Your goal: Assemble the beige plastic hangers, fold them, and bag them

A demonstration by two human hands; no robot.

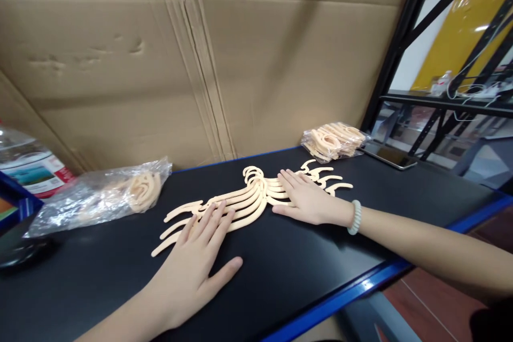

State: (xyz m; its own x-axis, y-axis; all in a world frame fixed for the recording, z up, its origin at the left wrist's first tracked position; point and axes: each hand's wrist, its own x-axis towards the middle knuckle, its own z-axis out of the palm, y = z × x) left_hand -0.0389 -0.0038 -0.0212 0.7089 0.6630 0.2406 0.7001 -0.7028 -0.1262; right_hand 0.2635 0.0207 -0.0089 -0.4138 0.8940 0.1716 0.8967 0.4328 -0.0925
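Hangers [246, 200], small, cream and flat, lie fanned in an overlapping row on the black counter [304, 278], hooks bunched together at the far middle and arms spreading out to both sides. Only 1 view, from the head, shows them.

The left hand [196, 262] lies palm down with fingers spread and straight, its fingertips pressing on the left arms of the fan; it grips nothing. Laid flat like that, it seems to pin the thin pieces so they cannot slide on the smooth top. The right hand [306, 200] is likewise flat and open, fingers together, resting on the right arms just beside the hooks, a pale bracelet [355, 217] at the wrist. With 1 hand on each wing, the row appears to be held square and level.

Beyond the left hand, further left, a clear bag [96, 197] lies slack with a few more of the same pieces inside. Beyond the right hand, at the far corner, a full sealed pack [334, 141] sits next to a phone [390, 156]. A bottle [30, 165] stands at the far left edge, against the cardboard [256, 64] that walls the back.
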